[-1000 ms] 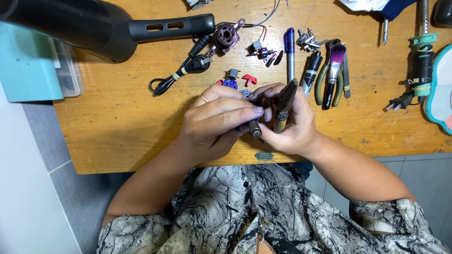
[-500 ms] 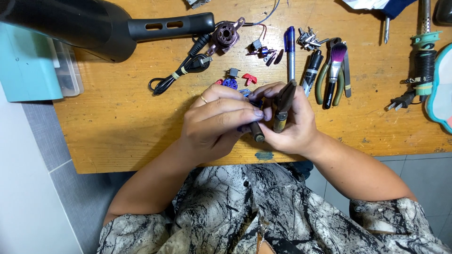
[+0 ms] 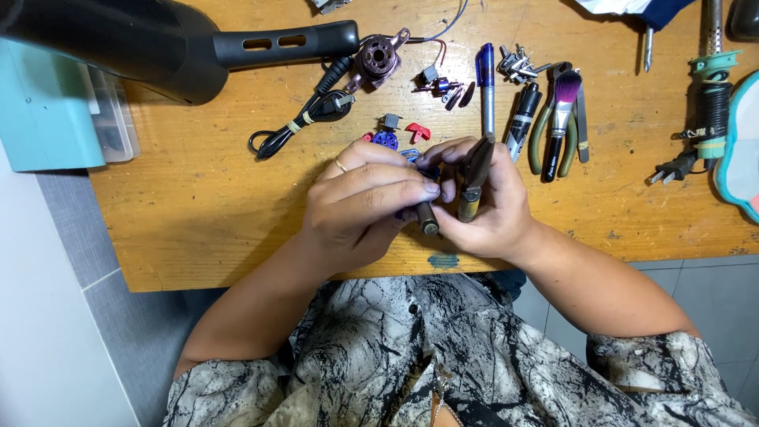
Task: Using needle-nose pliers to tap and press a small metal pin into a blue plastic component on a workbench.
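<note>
Just above the wooden tabletop (image 3: pixel 198 213), the left hand (image 3: pixel 360 209) pinches a short dark cylindrical part (image 3: pixel 428 219) in closed fingers, its long axis pointing toward the right hand (image 3: pixel 490 205), which grips a dark slim tool (image 3: pixel 474 175) alongside.

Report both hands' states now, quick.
Left hand: closed, fingers pinching a small dark cylindrical part.
Right hand: closed around a slim dark metal tool with a brassy end.
</note>
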